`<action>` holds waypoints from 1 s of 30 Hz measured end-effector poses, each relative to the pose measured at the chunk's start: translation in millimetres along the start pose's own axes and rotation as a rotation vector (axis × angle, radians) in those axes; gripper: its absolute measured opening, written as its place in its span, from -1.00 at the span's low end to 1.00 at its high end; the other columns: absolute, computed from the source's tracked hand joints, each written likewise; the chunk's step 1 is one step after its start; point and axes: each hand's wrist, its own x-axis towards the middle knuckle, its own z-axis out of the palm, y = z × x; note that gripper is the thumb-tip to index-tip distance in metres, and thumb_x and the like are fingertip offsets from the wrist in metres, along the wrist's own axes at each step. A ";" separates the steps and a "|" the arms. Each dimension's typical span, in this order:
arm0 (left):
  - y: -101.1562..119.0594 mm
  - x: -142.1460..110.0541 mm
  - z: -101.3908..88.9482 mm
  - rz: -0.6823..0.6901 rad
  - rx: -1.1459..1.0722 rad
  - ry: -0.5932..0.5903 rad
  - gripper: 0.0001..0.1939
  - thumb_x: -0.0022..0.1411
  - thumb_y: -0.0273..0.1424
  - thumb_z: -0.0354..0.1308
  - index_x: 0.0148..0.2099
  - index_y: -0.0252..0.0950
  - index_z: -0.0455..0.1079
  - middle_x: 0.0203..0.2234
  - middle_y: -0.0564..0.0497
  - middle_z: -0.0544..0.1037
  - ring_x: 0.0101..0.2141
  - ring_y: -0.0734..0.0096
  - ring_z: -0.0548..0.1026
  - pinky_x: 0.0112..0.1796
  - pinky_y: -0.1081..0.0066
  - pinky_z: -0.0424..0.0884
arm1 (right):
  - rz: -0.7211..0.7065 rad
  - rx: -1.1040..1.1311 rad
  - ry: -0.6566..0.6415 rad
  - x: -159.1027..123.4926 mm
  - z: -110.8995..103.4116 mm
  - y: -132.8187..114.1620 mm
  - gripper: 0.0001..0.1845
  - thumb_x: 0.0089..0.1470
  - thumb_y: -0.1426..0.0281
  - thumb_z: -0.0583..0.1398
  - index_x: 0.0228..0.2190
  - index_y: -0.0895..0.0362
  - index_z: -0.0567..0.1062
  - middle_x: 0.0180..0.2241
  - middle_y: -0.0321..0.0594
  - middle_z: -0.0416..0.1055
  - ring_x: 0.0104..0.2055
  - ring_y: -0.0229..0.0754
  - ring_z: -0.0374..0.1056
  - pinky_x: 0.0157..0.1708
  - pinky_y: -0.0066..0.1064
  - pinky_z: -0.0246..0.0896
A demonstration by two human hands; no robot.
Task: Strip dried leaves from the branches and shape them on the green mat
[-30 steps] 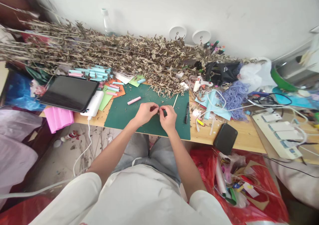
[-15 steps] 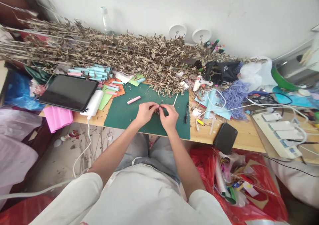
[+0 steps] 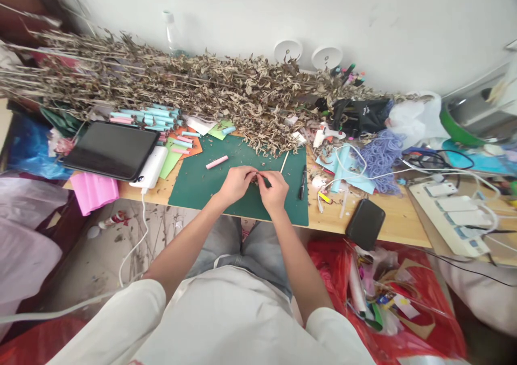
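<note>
Over the green cutting mat [image 3: 202, 187], my left hand [image 3: 237, 183] and my right hand [image 3: 273, 189] meet fingertip to fingertip. Both are closed in a pinch on a small brown bit of dried leaves [image 3: 255, 180], mostly hidden by the fingers. A pink paper roll [image 3: 217, 162] lies on the mat left of my hands. Beyond them, a heap of dried leafy stalks [image 3: 250, 90] overhangs the mat's back edge. A thin pale stick [image 3: 285, 162] and a black pen [image 3: 302, 183] rest to the right.
At left are a black tablet [image 3: 113, 147], a white power bank [image 3: 151, 168] and several blue paper rolls [image 3: 159, 120]. To the right lie a glue gun [image 3: 326, 135], purple yarn [image 3: 382, 155], a black case [image 3: 365, 224] and a power strip [image 3: 450, 217]. A red bag [image 3: 440, 322] sits below the table.
My fingertips have shifted slightly against each other, and brown crumbs show between my hands. Everything else on the table stays where it was.
</note>
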 end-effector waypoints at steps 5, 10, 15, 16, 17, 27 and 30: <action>4.5 -0.8 4.6 0.033 0.153 0.036 -0.78 0.34 -0.48 0.04 -0.21 -0.34 0.53 -0.31 -0.12 0.62 -0.28 0.28 0.56 -0.20 0.37 0.42 | -0.016 -0.030 0.039 0.0 0.1 -1.7 -0.86 0.18 0.38 0.18 -0.38 0.09 0.53 -0.39 -0.19 0.54 -0.29 -0.14 0.41 -0.24 -0.27 0.36; 7.9 -1.6 5.5 -0.047 0.082 0.079 -0.78 0.33 -0.47 0.06 -0.25 -0.33 0.54 -0.35 -0.07 0.63 -0.34 0.34 0.55 -0.26 0.43 0.40 | 0.022 0.006 0.072 1.5 -3.4 -5.0 -0.86 0.19 0.38 0.18 -0.38 0.09 0.54 -0.38 -0.19 0.54 -0.29 -0.16 0.43 -0.23 -0.29 0.37; 4.9 -2.1 1.9 -0.082 0.008 0.093 -0.82 0.30 -0.40 0.13 -0.27 -0.30 0.56 -0.40 -0.02 0.63 -0.41 0.39 0.52 -0.31 0.46 0.39 | 0.050 0.037 0.034 2.4 -4.2 -5.0 -0.83 0.22 0.34 0.16 -0.33 0.08 0.56 -0.33 -0.17 0.57 -0.24 -0.15 0.45 -0.16 -0.27 0.39; 4.3 -2.1 1.2 -0.081 0.005 0.090 -0.83 0.29 -0.40 0.14 -0.27 -0.30 0.56 -0.41 -0.01 0.63 -0.41 0.39 0.52 -0.31 0.45 0.39 | 0.064 0.035 0.026 2.3 -4.0 -4.7 -0.82 0.22 0.33 0.15 -0.33 0.08 0.56 -0.32 -0.16 0.56 -0.24 -0.14 0.45 -0.15 -0.26 0.39; 3.8 -2.1 0.6 -0.077 0.004 0.084 -0.85 0.27 -0.41 0.15 -0.27 -0.30 0.55 -0.41 -0.02 0.63 -0.41 0.39 0.52 -0.31 0.45 0.39 | 0.078 0.030 0.018 2.1 -3.7 -4.3 -0.82 0.22 0.33 0.15 -0.32 0.07 0.56 -0.32 -0.16 0.56 -0.23 -0.14 0.45 -0.15 -0.25 0.39; -0.7 -1.5 -6.5 -0.013 0.115 0.104 -0.76 0.36 -0.40 0.02 -0.25 -0.31 0.51 -0.35 -0.08 0.60 -0.31 0.33 0.51 -0.22 0.37 0.38 | 0.045 -0.045 -0.066 2.0 -0.4 -1.4 -0.81 0.22 0.36 0.11 -0.27 0.08 0.54 -0.22 -0.10 0.46 -0.12 -0.09 0.39 -0.07 -0.22 0.35; -4.4 -1.6 -13.9 -0.028 0.125 0.127 -0.65 0.40 -0.33 -0.05 -0.36 -0.31 0.46 -0.39 -0.08 0.56 -0.33 0.32 0.48 -0.23 0.37 0.36 | 0.083 -0.024 -0.012 2.2 0.5 -1.5 -0.84 0.22 0.33 0.13 -0.33 0.09 0.50 -0.32 -0.15 0.47 -0.21 -0.13 0.40 -0.14 -0.26 0.35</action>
